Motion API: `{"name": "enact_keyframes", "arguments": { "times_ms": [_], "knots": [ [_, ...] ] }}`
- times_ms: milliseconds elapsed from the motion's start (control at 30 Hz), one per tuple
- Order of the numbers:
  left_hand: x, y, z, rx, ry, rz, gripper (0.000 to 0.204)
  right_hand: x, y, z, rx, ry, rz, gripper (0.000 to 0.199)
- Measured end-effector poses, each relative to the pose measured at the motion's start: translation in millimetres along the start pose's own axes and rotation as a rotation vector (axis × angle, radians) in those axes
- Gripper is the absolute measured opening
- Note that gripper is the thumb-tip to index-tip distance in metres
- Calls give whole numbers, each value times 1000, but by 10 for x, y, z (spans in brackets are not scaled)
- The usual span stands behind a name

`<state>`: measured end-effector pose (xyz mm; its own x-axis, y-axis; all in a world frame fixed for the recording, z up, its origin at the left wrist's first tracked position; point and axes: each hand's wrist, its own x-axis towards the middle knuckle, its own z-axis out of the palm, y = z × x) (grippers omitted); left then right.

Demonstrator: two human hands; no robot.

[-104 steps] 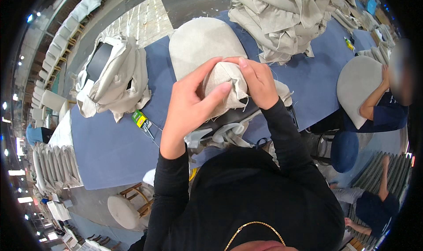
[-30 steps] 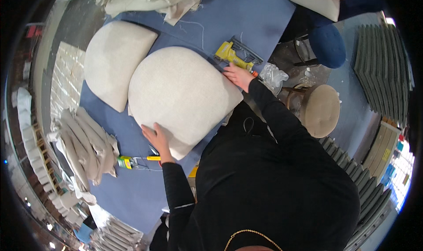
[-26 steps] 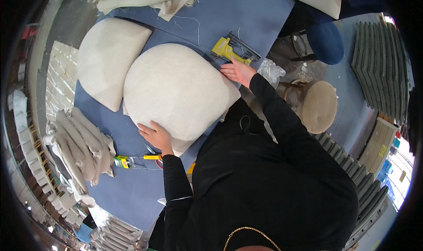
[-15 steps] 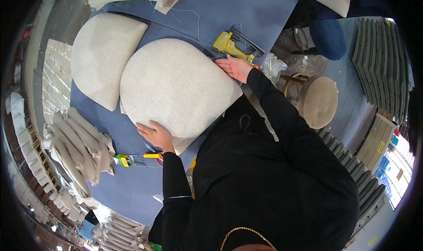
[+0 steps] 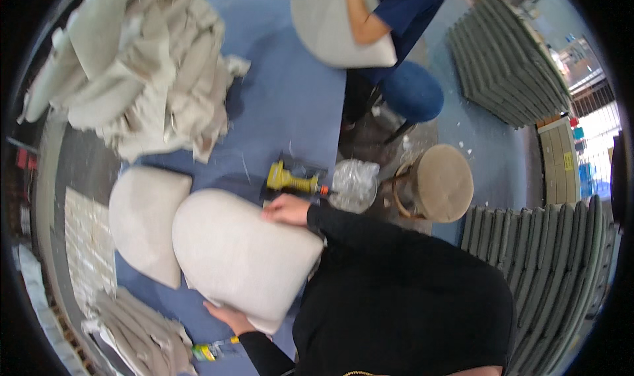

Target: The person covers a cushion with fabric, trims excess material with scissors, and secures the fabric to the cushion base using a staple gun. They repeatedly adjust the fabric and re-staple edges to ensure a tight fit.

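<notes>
Three pale cushions (image 5: 244, 257), nearest one touched | left hand (image 5: 231, 318): grip spread | right hand (image 5: 288, 210): grip can't tell

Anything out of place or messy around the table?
Only litter: stray white scraps on the floor near the blue stool, and loose thread on the table left of the yellow tool. The pale cushion between the left hand and right hand shows no visible damage.

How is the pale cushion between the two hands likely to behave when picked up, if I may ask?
The pale cushion would probably lift as one stiffish piece, since its outline looks full and taut. It seems unlikely to roll, as its broad face points up over the blue table. Its matte fabric suggests it should not be very slippery.
</notes>
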<state>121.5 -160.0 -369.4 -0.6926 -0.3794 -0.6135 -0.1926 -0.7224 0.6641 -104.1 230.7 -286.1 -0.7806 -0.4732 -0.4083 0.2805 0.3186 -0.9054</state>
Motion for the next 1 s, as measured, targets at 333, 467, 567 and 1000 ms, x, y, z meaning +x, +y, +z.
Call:
{"name": "enact_keyframes", "arguments": {
  "times_ms": [333, 467, 567, 1000],
  "knots": [
    [-445, 1311, 1615, 429, -217, -101, 69, -988, -1701, 844, -158, -163, -815, 103],
    [-946, 2151, 2258, 491, -536, -234, 62, -764, -1232, 1696, -129, -133, -950, 124],
    [-1096, 2590, 2231, 1187, -507, 337, 69, -582, -1241, 2014, -168, -284, -930, 116],
    [-1230, 2844, 2100, 1722, 6, 579, 75, -39, 1450, -199, -684, 609, -266, 81]
  ]
}}
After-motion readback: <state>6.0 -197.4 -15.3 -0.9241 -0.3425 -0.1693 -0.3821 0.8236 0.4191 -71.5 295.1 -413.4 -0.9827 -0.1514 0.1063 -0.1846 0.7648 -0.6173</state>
